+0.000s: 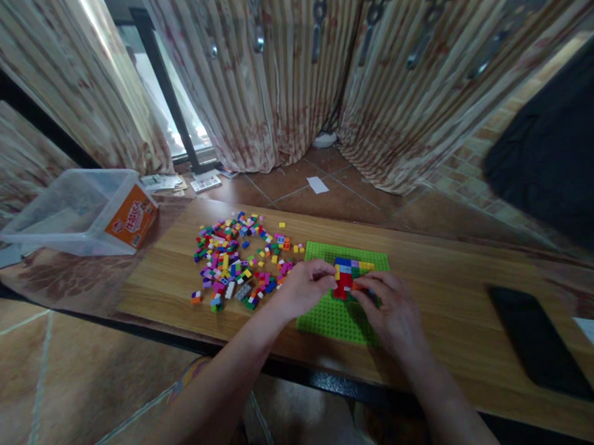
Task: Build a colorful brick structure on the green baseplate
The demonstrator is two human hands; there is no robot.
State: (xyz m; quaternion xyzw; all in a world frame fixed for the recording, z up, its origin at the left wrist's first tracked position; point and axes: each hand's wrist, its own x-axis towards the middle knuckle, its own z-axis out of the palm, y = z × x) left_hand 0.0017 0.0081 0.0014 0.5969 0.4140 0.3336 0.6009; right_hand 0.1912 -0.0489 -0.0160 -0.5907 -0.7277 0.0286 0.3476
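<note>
A green studded baseplate (pixel 331 319) lies on the wooden board, carrying a block of joined toy bricks (pixel 345 281) in red, blue, yellow and green. My left hand (pixel 307 287) reaches in from the left, thumb and forefinger closed about a small yellow brick (pixel 337 272) at the edge of that block. On the other side, my right hand (pixel 392 307) is bent over the block, its fingertips pinched at a small orange-red brick (pixel 357 286). The fingers partly cover the block's right and lower parts.
Many loose coloured bricks (pixel 230 265) are spread left of the baseplate. A clear plastic box (pixel 81 242) with an orange label stands at the far left. A black phone-like slab (pixel 538 340) lies on the wooden board (pixel 458 307) at right. Striped curtains (pixel 271 86) hang behind.
</note>
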